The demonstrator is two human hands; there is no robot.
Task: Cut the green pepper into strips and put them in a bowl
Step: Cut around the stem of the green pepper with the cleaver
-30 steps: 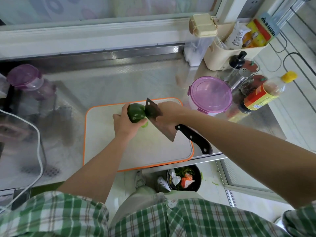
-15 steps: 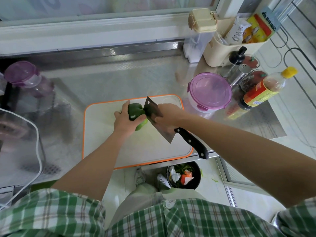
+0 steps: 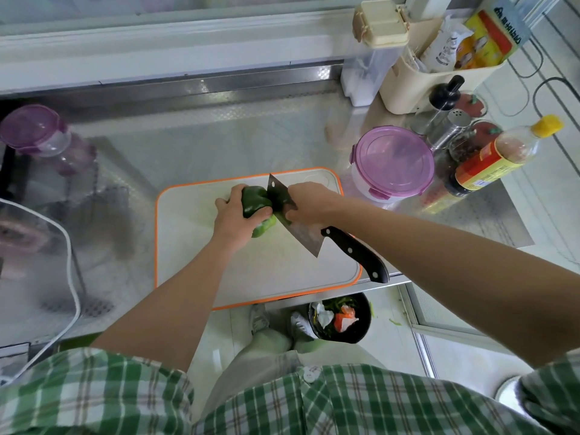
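A dark green pepper point(image 3: 254, 200) lies on the white, orange-rimmed cutting board point(image 3: 266, 277), near its far edge. My left hand point(image 3: 230, 218) grips the pepper from the left, thumb across its near side. A paler green part shows below the thumb. A cleaver point(image 3: 304, 233) stands with its blade against the pepper's right side. My right hand point(image 3: 310, 202) holds the cleaver over the top of the blade, while the black handle sticks out free toward the board's near right corner. No bowl is in view.
A purple-lidded tub point(image 3: 392, 161) stands right of the board, with sauce bottles point(image 3: 489, 158), shakers and a beige caddy point(image 3: 417, 76) behind it. A purple-lidded jar point(image 3: 37, 136) is at the far left. A black bin point(image 3: 340, 318) with scraps sits on the floor below the counter edge.
Both hands, the pepper and the cleaver keep nearly the same pose. Only the view has shifted slightly.
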